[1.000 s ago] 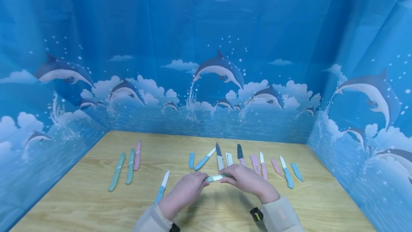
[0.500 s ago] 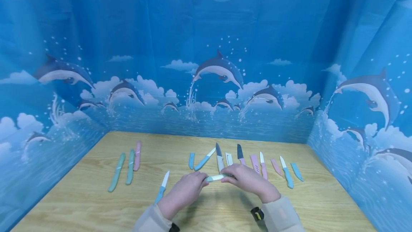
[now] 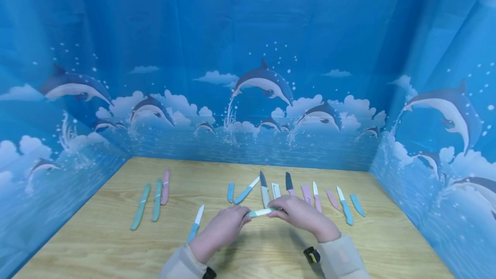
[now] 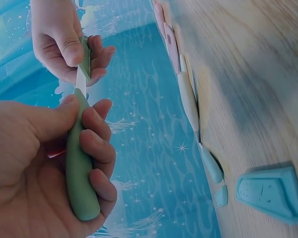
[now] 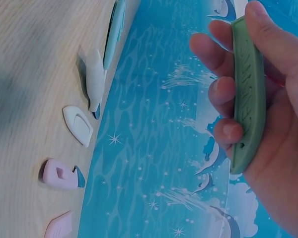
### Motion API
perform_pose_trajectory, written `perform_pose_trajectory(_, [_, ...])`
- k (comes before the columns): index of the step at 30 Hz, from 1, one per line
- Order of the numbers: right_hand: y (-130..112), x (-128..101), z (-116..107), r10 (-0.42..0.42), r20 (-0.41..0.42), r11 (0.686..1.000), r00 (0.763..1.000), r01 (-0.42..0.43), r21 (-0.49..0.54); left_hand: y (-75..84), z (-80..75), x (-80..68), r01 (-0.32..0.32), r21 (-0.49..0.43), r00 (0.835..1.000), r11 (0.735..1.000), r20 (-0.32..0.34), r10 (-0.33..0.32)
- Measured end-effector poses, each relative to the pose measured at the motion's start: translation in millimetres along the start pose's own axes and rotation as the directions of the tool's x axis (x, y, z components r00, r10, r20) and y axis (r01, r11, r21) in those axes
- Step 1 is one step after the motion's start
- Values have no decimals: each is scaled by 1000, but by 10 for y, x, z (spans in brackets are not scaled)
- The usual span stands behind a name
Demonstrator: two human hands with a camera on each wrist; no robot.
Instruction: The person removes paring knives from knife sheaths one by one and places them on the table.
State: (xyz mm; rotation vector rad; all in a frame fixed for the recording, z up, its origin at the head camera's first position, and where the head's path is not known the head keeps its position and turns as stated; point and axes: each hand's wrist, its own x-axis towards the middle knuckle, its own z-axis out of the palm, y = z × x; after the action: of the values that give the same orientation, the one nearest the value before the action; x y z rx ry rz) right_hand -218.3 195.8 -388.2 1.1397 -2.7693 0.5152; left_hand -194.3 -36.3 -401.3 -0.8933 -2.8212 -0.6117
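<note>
My left hand [image 4: 35, 153] grips the green handle [image 4: 82, 168] of a small knife, fingers curled round it. The knife's white blade [image 4: 81, 82] points at my right hand [image 3: 296, 216], its tip end hidden in or behind the green sheath [image 5: 248, 94]. Thumb and fingers of the right hand hold that sheath. Both hands are raised over the middle of the wooden table [image 3: 263, 257] in the head view. Left of my left forearm lies a blue-handled knife [image 3: 195, 224], partly covered by the arm.
At the left lie two sheathed green knives [image 3: 141, 207] and a sheathed pink knife [image 3: 165, 187]. Behind and right of the hands lie several bare knives, among them a blue-handled one [image 3: 345, 206], with loose sheaths like the blue one [image 3: 357, 205]. A dolphin-print curtain [image 3: 248, 76] encloses the table.
My right hand has shifted slightly right with the sheath, and a little more white blade shows between the hands. The left hand stays nearly in place.
</note>
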Motion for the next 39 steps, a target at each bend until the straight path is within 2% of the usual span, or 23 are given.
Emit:
perform_pose_trajectory(10, [42, 4, -28, 1, -3, 1000, 1000, -2, -23, -9, -16, 23, 26, -13, 1000, 1000, 18, -26])
perform_pose_trajectory(17, [189, -77, -78, 78, 5, 997, 997, -78, 7, -28, -37, 16, 35, -18, 999, 999, 16, -35])
perform_pose_trajectory(24, [308, -135, -154, 193, 38, 975, 980, -196, 107, -70, -62, 19, 129, -125, 991, 984, 55, -123])
perform_pose_trajectory(27, [263, -125, -115, 209, 37, 970, 977, -212, 116, -55, -55, -12, 160, -125, 986, 979, 75, -152])
perform_pose_trajectory(31, [156, -113, -8, 152, 54, 982, 987, -156, 103, -31, -21, -74, 208, -79, 977, 975, 74, -202])
perform_pose_trajectory(35, [60, -117, 82, 60, 119, 990, 991, -74, 117, -17, 47, -105, 244, -39, 967, 969, 86, -240])
perform_pose_trajectory(39, [-3, -94, 201, -91, 140, 995, 986, 83, 60, 4, 122, -80, 275, 20, 954, 961, 120, -276])
